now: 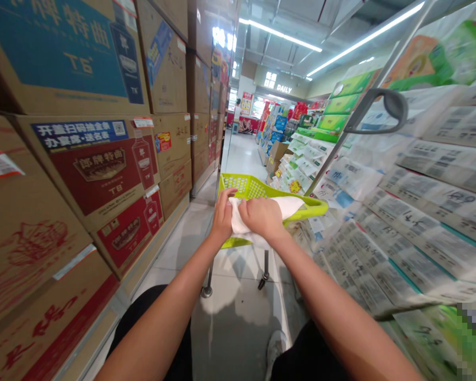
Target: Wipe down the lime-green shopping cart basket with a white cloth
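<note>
A yellow-green shopping basket (272,189) with perforated walls stands on a thin-legged metal cart with small wheels (207,291). Across its near side lies a white cloth (291,205), bunched between my two hands. My right hand (263,218) is curled over the cloth, fingers closed on it, pressing it near the basket's rim. At the near left corner, my left hand (221,218) has its fingers bent around the cloth's left edge, close to the basket; its palm side is hidden. Both hands cover part of the rim.
Stacked cardboard cartons (99,169) line the left side. Wrapped paper packs (432,211) are piled on the right, close to the basket. A slanted metal pole (337,151) with a grey loop handle (399,108) rises at right. My shoe (276,344) is on the tiled floor (226,328).
</note>
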The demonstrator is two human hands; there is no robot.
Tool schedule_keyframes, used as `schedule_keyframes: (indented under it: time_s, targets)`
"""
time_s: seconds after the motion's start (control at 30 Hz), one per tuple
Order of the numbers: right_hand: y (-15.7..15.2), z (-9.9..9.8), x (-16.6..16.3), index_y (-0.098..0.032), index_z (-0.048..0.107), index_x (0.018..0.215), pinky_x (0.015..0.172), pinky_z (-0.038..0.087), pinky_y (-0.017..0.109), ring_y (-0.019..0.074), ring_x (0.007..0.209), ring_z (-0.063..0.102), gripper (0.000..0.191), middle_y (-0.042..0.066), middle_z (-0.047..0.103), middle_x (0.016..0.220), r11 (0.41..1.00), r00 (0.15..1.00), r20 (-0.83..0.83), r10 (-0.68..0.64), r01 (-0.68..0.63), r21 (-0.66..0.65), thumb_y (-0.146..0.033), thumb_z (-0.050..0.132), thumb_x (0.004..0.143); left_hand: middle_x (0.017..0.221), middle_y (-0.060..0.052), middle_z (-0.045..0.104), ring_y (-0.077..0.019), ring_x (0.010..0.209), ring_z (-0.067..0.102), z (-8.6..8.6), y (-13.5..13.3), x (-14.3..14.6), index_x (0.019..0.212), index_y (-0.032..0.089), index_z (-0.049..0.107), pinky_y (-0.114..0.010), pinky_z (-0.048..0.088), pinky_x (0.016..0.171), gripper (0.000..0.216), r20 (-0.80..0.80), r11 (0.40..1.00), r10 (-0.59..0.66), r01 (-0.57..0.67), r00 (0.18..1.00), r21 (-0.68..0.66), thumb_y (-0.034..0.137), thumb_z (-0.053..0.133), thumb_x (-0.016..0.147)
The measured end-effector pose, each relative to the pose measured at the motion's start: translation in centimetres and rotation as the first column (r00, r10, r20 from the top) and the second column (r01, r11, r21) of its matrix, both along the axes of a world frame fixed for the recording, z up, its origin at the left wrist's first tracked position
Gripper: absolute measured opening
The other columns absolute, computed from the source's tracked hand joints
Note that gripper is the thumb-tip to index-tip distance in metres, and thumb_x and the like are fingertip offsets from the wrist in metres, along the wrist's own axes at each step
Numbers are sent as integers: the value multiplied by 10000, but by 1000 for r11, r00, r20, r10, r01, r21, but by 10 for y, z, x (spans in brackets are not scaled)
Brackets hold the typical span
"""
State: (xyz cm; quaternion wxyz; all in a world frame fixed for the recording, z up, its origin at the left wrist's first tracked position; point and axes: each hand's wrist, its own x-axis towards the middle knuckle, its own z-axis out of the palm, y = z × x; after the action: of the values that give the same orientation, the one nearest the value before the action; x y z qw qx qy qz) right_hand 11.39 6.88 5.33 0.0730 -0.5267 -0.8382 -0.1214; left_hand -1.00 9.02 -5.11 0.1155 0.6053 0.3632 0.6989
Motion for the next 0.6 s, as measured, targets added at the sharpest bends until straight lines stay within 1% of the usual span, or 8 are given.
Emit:
schedule_keyframes:
  time_s: [0.07,0.17,0.23,0.27,0.37,0.43,0.5,0.6]
  targets:
    - [-10,-21,6,-141,758,941,870,416,354,246,883,668,551,158,753,934,986,994,-104,17,0,165,-357,260,1036,1170,-113,648,-258,1131,601,-1,0,0,1178,216,603,-454,463,1035,422,-34,1000,15,-15,999,18,421,273,1014]
    - [-19,-48,15,-181,718,964,934,368,376,247,912,610,428,113,721,928,927,969,-206,137,-52,371,-338,322,1007,1093,-119,681,-278,1064,623,-3,-1,1,1075,237,643,-487,485,1001,368,-78,998,23,-19,997,55,423,333,1001]
    - [-20,-57,19,-174,700,1051,969,354,395,266,956,583,414,121,705,976,890,952,-231,203,-81,448,-349,328,1003,1097,-127,690,-292,1067,627,-4,-1,2,1054,253,654,-503,491,1002,318,-81,998,18,-13,997,64,446,412,980]
    - [-20,-58,20,-167,695,1076,975,354,400,272,969,580,419,128,703,995,887,949,-235,212,-86,455,-352,326,1005,1105,-129,691,-296,1074,627,-4,0,3,1054,258,657,-508,492,1007,302,-85,998,12,-7,996,59,460,449,968]
    - [-18,-46,18,-167,715,1018,929,391,381,264,925,621,464,138,724,970,941,970,-210,124,-48,334,-356,291,1029,1131,-123,691,-284,1100,623,-5,2,4,1082,242,659,-503,482,1035,316,-109,1000,4,0,994,30,481,494,956]
    - [-17,-30,14,-153,740,951,866,426,356,255,869,662,539,156,742,916,980,987,-161,15,17,196,-366,253,1045,1136,-109,695,-264,1106,625,-4,2,5,1091,220,656,-482,476,1045,327,-110,1000,17,-14,994,24,468,483,967]
    - [-12,-15,10,-125,761,944,828,456,343,264,869,695,579,183,754,912,994,994,-98,-48,57,92,-367,246,1048,1142,-101,698,-248,1110,627,-2,2,6,1104,205,655,-459,470,1046,328,-106,999,37,-35,994,23,431,450,984]
    - [1,6,5,-124,766,1027,827,484,341,283,944,717,523,183,766,1007,999,1000,10,5,-5,-49,-349,295,1040,1143,-110,695,-241,1108,622,0,-1,7,1119,192,660,-449,464,1038,364,-138,999,38,-33,990,42,359,352,1019]
